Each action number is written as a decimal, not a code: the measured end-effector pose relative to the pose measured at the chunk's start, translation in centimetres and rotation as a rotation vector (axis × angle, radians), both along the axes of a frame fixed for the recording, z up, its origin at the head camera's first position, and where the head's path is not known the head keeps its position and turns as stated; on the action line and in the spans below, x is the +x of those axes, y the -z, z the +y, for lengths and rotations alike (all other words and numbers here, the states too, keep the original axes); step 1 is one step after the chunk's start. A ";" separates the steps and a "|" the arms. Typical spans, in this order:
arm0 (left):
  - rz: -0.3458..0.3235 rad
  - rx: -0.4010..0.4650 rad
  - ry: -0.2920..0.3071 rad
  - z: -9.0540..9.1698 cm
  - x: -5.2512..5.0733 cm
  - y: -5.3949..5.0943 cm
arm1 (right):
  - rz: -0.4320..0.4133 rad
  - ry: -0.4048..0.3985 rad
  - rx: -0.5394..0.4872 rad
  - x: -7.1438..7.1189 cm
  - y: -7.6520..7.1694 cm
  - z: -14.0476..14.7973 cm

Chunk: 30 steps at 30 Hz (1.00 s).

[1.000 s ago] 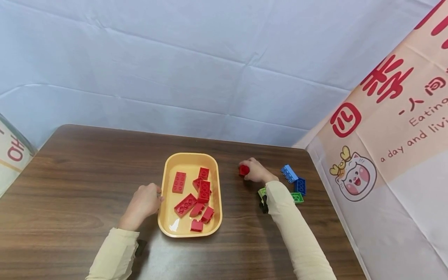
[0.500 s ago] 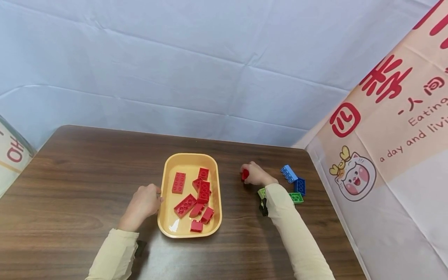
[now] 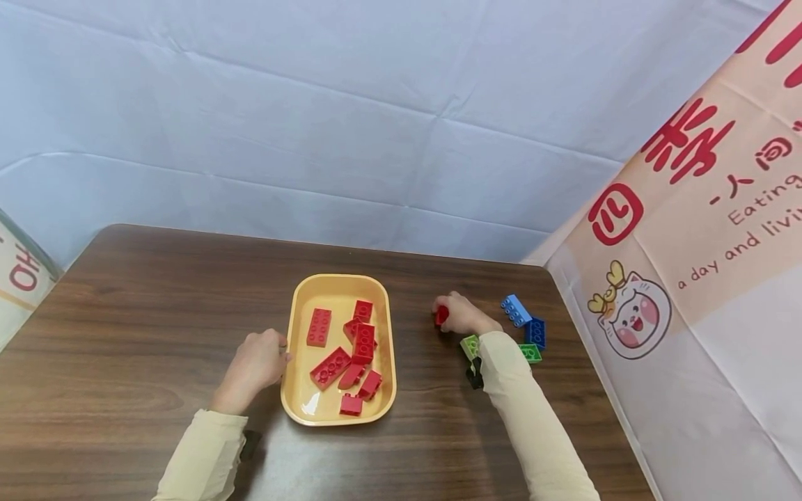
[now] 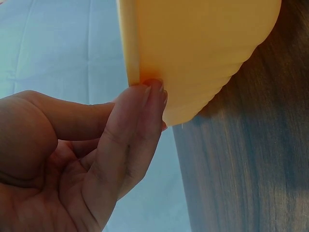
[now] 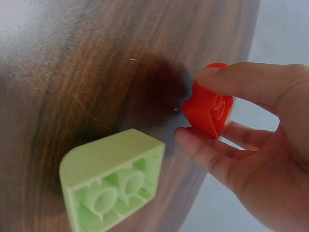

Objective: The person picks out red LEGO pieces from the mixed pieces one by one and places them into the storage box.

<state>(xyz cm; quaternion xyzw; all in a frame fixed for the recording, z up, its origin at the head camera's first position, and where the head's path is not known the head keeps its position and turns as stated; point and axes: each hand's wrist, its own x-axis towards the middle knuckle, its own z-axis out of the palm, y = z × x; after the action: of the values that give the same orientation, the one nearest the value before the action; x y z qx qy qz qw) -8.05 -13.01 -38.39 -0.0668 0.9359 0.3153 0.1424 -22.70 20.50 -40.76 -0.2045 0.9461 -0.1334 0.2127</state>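
A red toy brick (image 5: 207, 107) is pinched between the thumb and fingers of my right hand (image 3: 462, 313), low over the table right of the tray. Close by in the right wrist view lies a light green brick (image 5: 116, 169) with its hollow underside showing. My left hand (image 3: 258, 362) pinches the left rim of a yellow tray (image 4: 193, 48) between thumb and fingertips. Inside the tray are several red bricks, among them a flat-lying one (image 3: 319, 327) at the left and a small one (image 3: 351, 404) near the front.
Right of my right hand lie a light blue brick (image 3: 516, 310), a dark blue brick (image 3: 535, 333) and a green brick (image 3: 531, 353). The brown wooden table (image 3: 156, 299) ends at a pale cloth backdrop (image 3: 282, 125). A printed cloth (image 3: 702, 257) hangs at the right.
My right hand and the red brick in it have shifted slightly right and towards me, and the brick has turned a little. The left hand stays at the tray rim.
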 end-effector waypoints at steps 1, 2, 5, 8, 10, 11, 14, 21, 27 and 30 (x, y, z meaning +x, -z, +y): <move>0.000 0.005 -0.001 0.0 0.0 0.0 | -0.001 0.001 -0.001 0.1 -0.2 0.0; -0.001 0.010 0.000 0.0 0.1 0.0 | -0.001 0.005 -0.002 0.2 -0.4 0.0; -0.015 0.028 -0.007 0.0 0.1 0.0 | 0.006 0.005 -0.007 0.4 -1.1 0.0; -0.020 0.029 -0.009 0.0 0.1 0.0 | 0.013 0.011 -0.005 0.8 -1.9 0.0; -0.022 0.030 -0.012 0.0 0.1 0.1 | 0.018 0.011 0.000 1.0 -2.4 0.0; -0.023 0.030 -0.012 0.0 0.2 0.1 | 0.019 0.012 0.001 1.2 -2.7 0.0; -0.023 0.030 -0.010 0.0 0.2 0.1 | 0.036 -0.012 0.004 1.5 -3.6 0.0; -0.020 0.030 -0.002 0.0 0.2 0.0 | 0.078 -0.009 -0.025 2.5 -5.9 -0.1; -0.016 0.034 0.000 0.0 0.2 0.0 | 0.076 0.016 -0.031 3.8 -7.4 -0.2; -0.005 0.031 0.009 0.0 0.2 -0.1 | 0.076 0.014 -0.028 4.3 -7.9 -0.3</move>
<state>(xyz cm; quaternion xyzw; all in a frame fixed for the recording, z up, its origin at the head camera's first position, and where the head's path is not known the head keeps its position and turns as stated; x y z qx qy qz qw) -7.89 -13.04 -38.32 -0.0613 0.9309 0.3287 0.1472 -18.44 20.23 -32.83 -0.2058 0.9529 -0.1405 0.1728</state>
